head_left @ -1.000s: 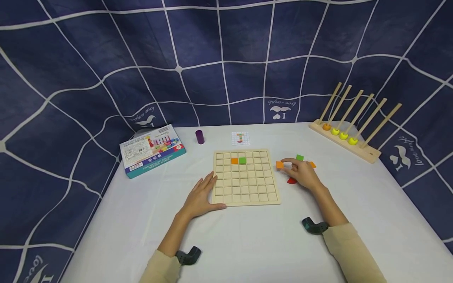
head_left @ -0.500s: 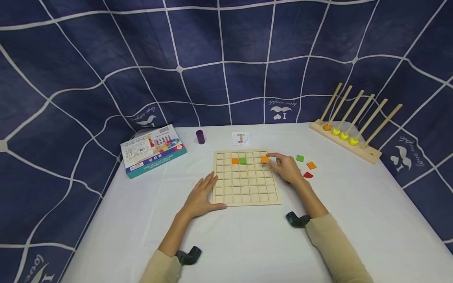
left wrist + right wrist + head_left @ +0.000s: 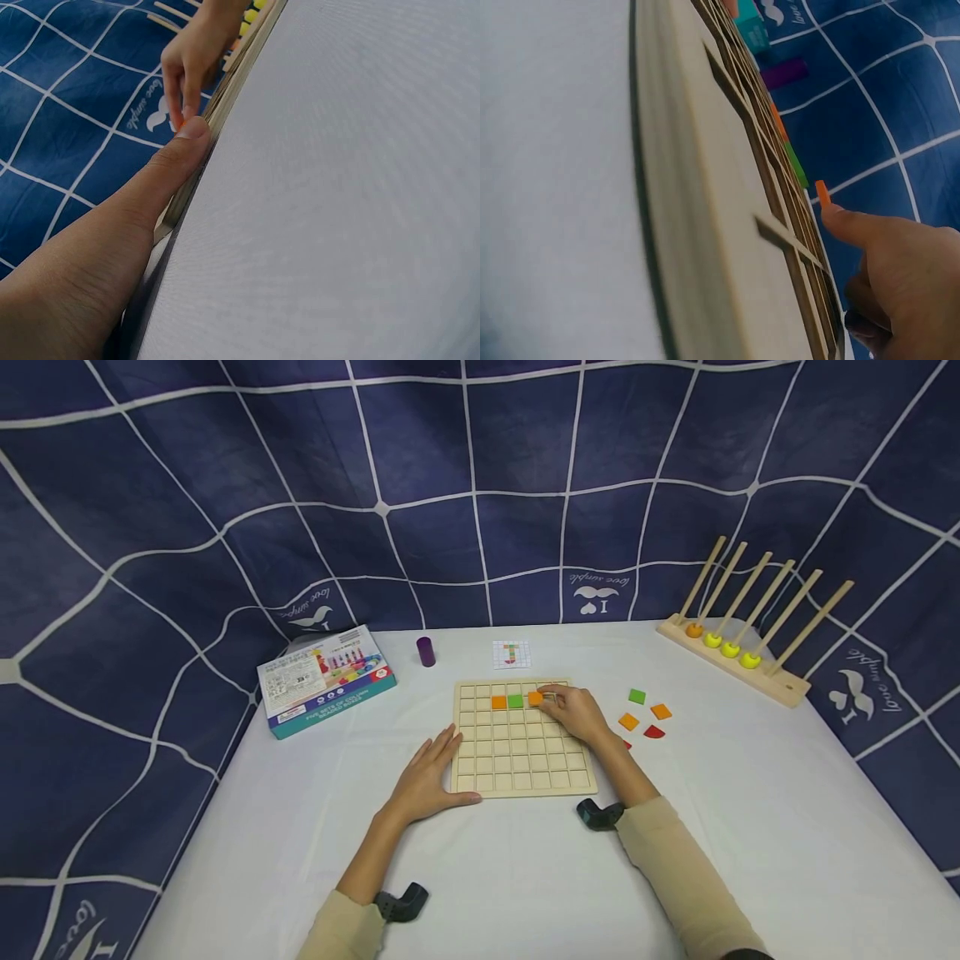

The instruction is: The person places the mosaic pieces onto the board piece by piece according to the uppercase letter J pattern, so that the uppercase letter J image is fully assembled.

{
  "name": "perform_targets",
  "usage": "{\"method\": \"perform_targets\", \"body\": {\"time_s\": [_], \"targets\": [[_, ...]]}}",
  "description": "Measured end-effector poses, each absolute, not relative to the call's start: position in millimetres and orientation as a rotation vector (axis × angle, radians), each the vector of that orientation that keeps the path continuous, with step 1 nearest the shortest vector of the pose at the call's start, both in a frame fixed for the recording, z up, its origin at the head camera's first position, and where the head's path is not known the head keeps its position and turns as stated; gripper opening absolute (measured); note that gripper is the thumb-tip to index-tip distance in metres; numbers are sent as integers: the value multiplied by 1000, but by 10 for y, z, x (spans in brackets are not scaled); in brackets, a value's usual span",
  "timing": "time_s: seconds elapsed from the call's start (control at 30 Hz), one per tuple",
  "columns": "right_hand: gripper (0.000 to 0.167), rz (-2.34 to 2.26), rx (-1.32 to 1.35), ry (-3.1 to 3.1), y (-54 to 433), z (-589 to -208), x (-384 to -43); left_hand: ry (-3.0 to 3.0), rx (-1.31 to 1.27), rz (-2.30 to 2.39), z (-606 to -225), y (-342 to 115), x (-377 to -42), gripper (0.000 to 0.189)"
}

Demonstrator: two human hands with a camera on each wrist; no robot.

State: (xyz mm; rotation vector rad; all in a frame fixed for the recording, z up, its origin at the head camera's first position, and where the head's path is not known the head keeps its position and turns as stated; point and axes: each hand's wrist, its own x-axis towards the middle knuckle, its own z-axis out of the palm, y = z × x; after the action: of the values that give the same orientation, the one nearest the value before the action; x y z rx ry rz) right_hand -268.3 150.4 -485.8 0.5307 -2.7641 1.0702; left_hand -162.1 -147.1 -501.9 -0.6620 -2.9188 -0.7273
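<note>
Head view: the right hand [image 3: 581, 714] pinches an orange tile [image 3: 535, 699] over the far part of the board [image 3: 528, 766], just right of the green tile [image 3: 514, 701]; to seat it well, it is best held level, squared to the cell's ridges and lowered without nudging its green neighbour, the fingers parting only once it lies flat; the left hand [image 3: 426, 782], fingers extended and grasping nothing, spans the board's left and near edges, a pose suited to steadying it.

Left-wrist view: the left thumb lies straight along the board's near edge; beyond, the right hand reaches downward, a trace of orange at its fingertips.

Right-wrist view: the pinched tile, edge-on at the thumb tip, appears just clear of the board; the remaining fingers are partly hidden.
</note>
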Motion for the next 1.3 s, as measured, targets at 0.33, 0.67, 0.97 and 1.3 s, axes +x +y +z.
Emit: {"method": "perform_targets", "body": {"time_s": [0.33, 0.67, 0.97, 1.3], "targets": [[31, 1003, 546, -2804, 1448, -4890, -2709, -2923, -659, -722, -5033, -1470, -1621, 112], [31, 963, 561, -2811, 1420, -4893, -2723, -2949, -652, -710, -5035, -1481, -1629, 113], [31, 974, 521, -2830, 1425, -4875, -2723, -2932, -654, -711, -5045, -1481, -1631, 112], [31, 977, 526, -2828, 1427, -4873, -2733, -2916, -659, -735, -5033, -1472, -1628, 112]]}}
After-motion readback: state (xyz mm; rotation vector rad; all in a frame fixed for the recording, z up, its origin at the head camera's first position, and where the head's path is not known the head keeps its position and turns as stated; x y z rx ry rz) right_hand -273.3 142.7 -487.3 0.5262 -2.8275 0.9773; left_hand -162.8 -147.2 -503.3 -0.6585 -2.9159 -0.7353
